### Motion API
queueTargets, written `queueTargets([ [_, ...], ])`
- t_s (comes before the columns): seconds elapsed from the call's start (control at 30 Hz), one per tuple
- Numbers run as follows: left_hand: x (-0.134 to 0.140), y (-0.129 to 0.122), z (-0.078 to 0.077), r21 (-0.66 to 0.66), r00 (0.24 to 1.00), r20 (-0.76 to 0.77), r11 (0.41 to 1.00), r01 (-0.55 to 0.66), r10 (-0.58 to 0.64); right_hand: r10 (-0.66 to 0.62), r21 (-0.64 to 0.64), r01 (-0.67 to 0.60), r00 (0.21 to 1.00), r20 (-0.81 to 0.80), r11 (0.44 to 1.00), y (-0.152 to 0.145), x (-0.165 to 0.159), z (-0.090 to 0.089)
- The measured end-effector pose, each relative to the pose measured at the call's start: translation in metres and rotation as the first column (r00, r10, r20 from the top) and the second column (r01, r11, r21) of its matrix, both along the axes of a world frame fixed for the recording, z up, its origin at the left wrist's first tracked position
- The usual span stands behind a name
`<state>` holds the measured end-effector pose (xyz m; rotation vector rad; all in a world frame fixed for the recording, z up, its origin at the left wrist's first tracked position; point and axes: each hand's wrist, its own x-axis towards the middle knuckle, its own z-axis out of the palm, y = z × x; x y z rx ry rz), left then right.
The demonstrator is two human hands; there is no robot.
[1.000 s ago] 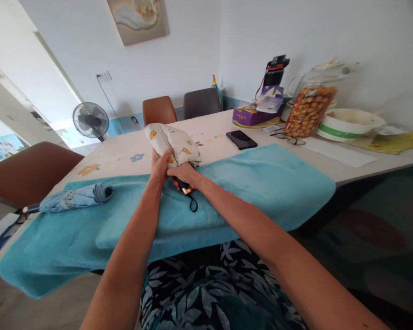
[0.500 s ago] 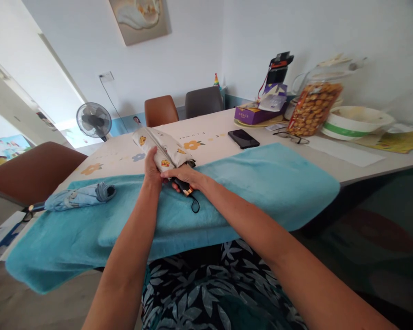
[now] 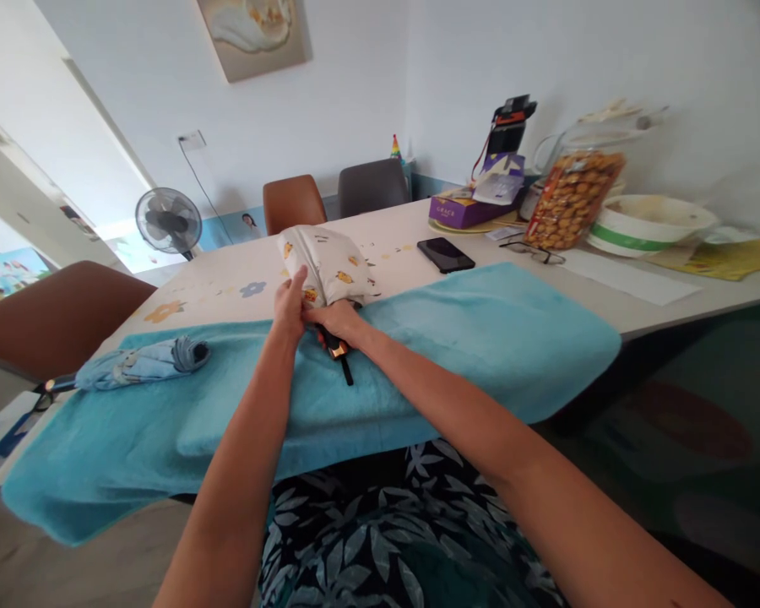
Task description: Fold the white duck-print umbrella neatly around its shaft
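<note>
Between my hands is a white folding umbrella (image 3: 339, 260) with small orange cartoon prints, its canopy loosely gathered and pointing away from me. My left hand (image 3: 290, 306) is closed around the left side of the fabric near its lower end, thumb up. With fingers wrapped round the base of the canopy and the black handle, my right hand (image 3: 337, 321) grips from the right; part of its fingers is hidden. A black strap hangs from the handle's end. Over on the left, a rolled blue umbrella (image 3: 143, 363) lies on the turquoise cloth (image 3: 481, 338).
A black phone (image 3: 446, 254) and glasses (image 3: 532, 252) lie beyond the cloth on the table. To the right stand a purple box (image 3: 459, 211), a jar of brown snacks (image 3: 573, 198) and a white bowl (image 3: 649, 224). Chairs (image 3: 293, 203) and a fan (image 3: 168, 221) are further back.
The white umbrella has turned to the right in my hands, and its canopy looks wider and looser. Its strap now hangs straighter. My left hand has shifted slightly to the right.
</note>
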<state>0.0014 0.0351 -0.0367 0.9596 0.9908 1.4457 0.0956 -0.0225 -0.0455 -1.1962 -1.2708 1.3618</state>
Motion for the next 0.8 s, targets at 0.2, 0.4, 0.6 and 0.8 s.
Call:
queueTargets([
  [0.2, 0.0, -0.004, -0.003, 0.065, 0.996, -0.037, 0.994, 0.086, -0.083, 0.08, -0.044, -0.082, 0.995, -0.055, 0.996, -0.003, 0.001, 0.002],
  [0.4, -0.001, -0.006, 0.004, 0.11, 0.983, -0.057, 0.978, 0.177, -0.172, 0.18, -0.149, -0.214, 0.96, -0.214, 0.965, -0.008, 0.001, 0.008],
  [0.6, 0.001, -0.002, -0.001, 0.118, 0.941, -0.337, 0.993, 0.019, 0.022, 0.011, -0.119, -0.033, 0.983, -0.181, 0.992, -0.003, -0.002, 0.005],
  [0.8, 0.016, -0.003, -0.001, 0.413, 0.599, -0.752, 0.905, 0.103, 0.275, -0.071, -0.163, 0.027, 0.96, -0.27, 0.986, 0.004, -0.005, 0.004],
])
